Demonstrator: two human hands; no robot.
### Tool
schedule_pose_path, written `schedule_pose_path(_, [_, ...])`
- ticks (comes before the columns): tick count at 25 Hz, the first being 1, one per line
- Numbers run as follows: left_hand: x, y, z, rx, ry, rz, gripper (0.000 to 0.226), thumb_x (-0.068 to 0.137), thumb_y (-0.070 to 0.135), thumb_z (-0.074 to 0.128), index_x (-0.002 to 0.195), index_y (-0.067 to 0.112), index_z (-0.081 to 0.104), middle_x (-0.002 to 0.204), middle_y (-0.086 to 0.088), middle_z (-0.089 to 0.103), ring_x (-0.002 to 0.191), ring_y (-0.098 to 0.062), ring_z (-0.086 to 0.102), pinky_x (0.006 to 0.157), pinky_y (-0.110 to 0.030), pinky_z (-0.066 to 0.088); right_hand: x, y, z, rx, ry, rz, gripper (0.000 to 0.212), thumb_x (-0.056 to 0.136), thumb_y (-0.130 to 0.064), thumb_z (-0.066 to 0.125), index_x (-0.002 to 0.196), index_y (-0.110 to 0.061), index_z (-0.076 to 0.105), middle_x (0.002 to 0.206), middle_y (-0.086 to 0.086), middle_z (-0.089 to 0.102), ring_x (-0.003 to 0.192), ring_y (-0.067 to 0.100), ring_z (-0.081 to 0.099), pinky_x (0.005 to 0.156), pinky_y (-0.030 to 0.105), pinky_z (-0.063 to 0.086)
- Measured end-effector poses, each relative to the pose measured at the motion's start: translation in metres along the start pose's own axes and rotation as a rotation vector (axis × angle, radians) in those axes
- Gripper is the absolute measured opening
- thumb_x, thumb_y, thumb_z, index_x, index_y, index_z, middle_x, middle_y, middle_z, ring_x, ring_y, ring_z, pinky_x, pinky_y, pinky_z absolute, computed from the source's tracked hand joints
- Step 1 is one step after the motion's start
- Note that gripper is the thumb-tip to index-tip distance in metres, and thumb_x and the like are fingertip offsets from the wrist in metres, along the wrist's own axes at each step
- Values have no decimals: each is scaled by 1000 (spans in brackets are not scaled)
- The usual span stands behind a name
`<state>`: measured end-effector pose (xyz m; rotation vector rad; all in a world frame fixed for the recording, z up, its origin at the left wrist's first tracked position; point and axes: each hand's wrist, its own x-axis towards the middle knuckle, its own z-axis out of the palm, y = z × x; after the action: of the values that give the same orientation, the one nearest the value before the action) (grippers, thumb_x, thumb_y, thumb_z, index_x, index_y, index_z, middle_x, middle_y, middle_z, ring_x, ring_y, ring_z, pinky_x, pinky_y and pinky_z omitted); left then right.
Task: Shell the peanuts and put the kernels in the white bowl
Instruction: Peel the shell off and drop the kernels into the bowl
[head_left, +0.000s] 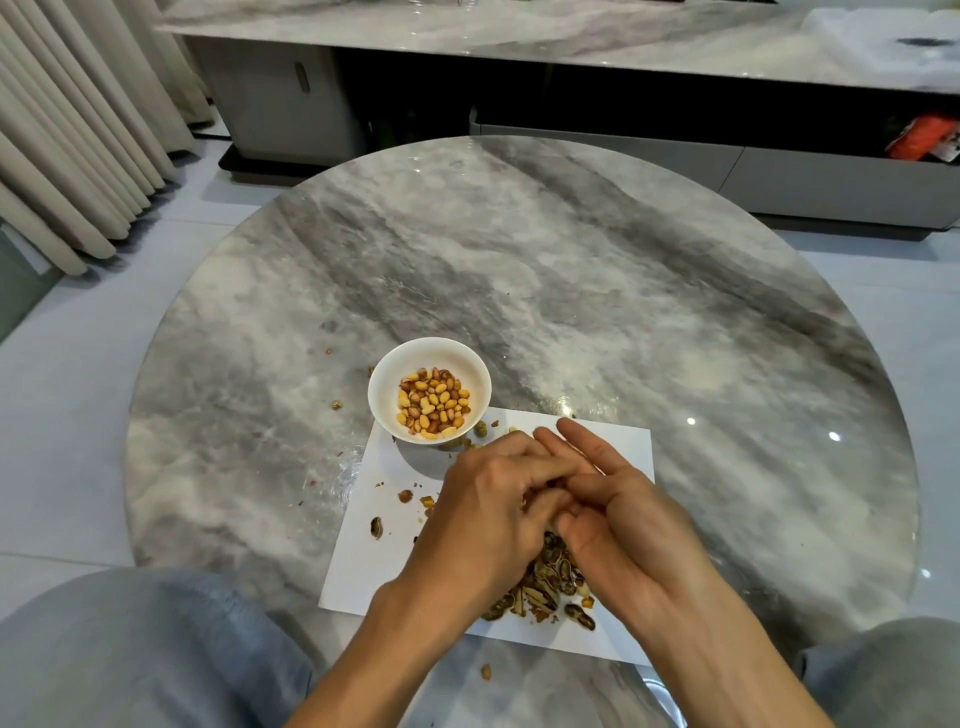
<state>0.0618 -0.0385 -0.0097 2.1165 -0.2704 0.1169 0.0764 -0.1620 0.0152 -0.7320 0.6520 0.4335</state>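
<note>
Hands (550, 499) pinched together on something hidden, over shell heap (545, 587) on white paper (363, 561), beside white bowl (384, 410) of kernels (434, 402)

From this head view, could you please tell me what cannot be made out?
- What the left hand and right hand hold: hidden between their fingers.
- Part of the shell pile: covered by both hands.
- How deep the kernels lie in the bowl: only the top layer shows.

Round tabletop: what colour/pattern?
Grey and white marble pattern with dark streaks running diagonally, glossy; the round tabletop shows clearly in the head view.
</note>
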Motion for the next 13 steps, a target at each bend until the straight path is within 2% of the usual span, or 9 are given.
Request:
schedule_pose_path(2, [-2, -3, 3, 19, 55, 16, 23, 85, 13, 69, 105, 20, 77, 91, 6, 68, 81, -6, 64, 71, -23, 52, -1, -2, -1, 15, -25, 3, 46, 95, 17, 30, 126, -2, 59, 125, 17, 68, 114, 31, 66, 94, 36, 52])
schedule_pose_path(5, [-2, -1, 1, 15, 99, 42, 18, 89, 12, 65, 99, 17, 77, 88, 6, 69, 79, -5, 63, 69, -20, 50, -4, -4, 0, 47, -77, 26, 43, 93, 13, 34, 126, -2, 58, 120, 21, 69, 110, 32, 69, 97, 38, 52])
schedule_pose_path(7, [-1, -1, -2, -3, 127, 15, 15, 89, 13, 63, 94, 16, 77, 81, 9, 67, 75, -3, 60, 67, -14, 45, -6, -1, 1, 37, -100, 53, 37, 93, 8, 40, 124, 1, 58, 116, 24, 70, 106, 32, 71, 92, 40, 57])
schedule_pose_path(9, [-1, -1, -2, 39, 149, -21, 14, 89, 16, 61, 88, 16, 75, 74, 12, 61, 69, -3, 55, 64, -8, 38, -6, 4, 1, 15, -91, 57, 32, 94, 4, 42, 120, 5, 60, 110, 24, 72, 97, 28, 74, 78, 34, 62])
schedule_pose_path(11, [-3, 0, 3, 136, 141, -25, 13, 89, 17, 57, 86, 16, 70, 74, 10, 59, 69, -5, 53, 61, -9, 36, -6, 8, 2, -9, -82, 46, 29, 96, 3, 42, 113, 7, 64, 101, 21, 74, 88, 24, 76, 69, 29, 62])
schedule_pose_path(13, [-7, 0, 10, 220, 115, -29, 13, 92, 16, 50, 87, 14, 62, 77, 4, 61, 68, -9, 54, 60, -18, 42, -7, 13, 3, -47, -81, 34, 29, 98, -1, 42, 110, 5, 68, 102, 19, 75, 93, 22, 75, 79, 29, 60])
